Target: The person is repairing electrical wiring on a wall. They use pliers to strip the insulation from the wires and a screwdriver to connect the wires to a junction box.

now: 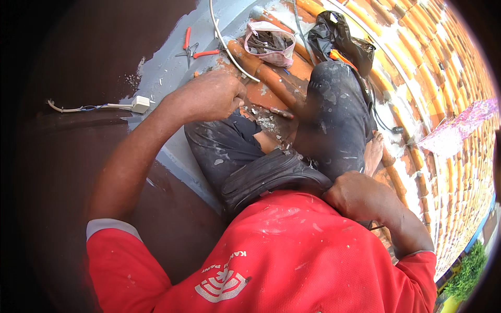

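Observation:
My left hand [215, 97] is raised over my bent left knee with its fingers curled closed. What it holds, if anything, is hidden. At my waist, my right hand [360, 195] is closed against the right end of a black waist bag [266, 175]; its fingertips are hidden, so I cannot see what they grip. The bag lies across my lap over dark, paint-spotted trousers. Beyond the left hand, red-handled pliers [192, 50] lie spread on the grey-painted strip. A white cable [228, 50] ends near that hand.
An open pink-edged pouch [270, 44] of dark pieces and a black plastic bag [339, 36] sit on the orange roof tiles [274, 78]. On the left, a white box with a cable [140, 104] rests against the dark brown surface [62, 172]. Sloping tiles extend right.

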A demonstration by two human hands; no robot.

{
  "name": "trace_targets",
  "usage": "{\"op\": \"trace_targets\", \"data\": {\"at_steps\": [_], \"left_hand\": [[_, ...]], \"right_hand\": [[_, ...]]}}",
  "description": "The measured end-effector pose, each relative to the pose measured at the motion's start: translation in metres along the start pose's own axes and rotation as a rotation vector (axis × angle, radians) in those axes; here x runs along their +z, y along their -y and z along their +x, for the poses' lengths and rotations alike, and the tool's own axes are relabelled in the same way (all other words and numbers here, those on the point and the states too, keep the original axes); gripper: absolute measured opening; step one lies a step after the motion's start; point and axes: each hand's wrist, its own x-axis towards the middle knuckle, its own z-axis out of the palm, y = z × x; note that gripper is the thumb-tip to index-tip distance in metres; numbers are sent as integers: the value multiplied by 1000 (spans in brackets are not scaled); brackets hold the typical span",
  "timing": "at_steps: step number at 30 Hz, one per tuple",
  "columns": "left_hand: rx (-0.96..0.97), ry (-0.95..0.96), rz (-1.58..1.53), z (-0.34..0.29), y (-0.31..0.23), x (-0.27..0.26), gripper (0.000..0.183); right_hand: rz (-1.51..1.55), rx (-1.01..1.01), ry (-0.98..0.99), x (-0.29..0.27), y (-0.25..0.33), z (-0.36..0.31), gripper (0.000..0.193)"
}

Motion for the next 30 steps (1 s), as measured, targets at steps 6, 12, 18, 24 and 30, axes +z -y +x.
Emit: {"op": "trace_targets", "data": {"at_steps": [6,12,18,24,30], "left_hand": [[-119,-92,75,128,51,143,21],[-45,-110,173,181,48,215,19],[67,-43,-413,160,98,145,15],[49,-385,-897,51,124,45,21],[101,-791,-1280,-7,142,22,17]], "right_hand": [[-65,141,81,-24,17,23,13],[107,234,-232,-58,29,21,11],[221,347,-850,-100,-8,77,21],[-120,-32,-772,-153,-48,186,49],[221,-39,-822,-181,6,222,34]]}}
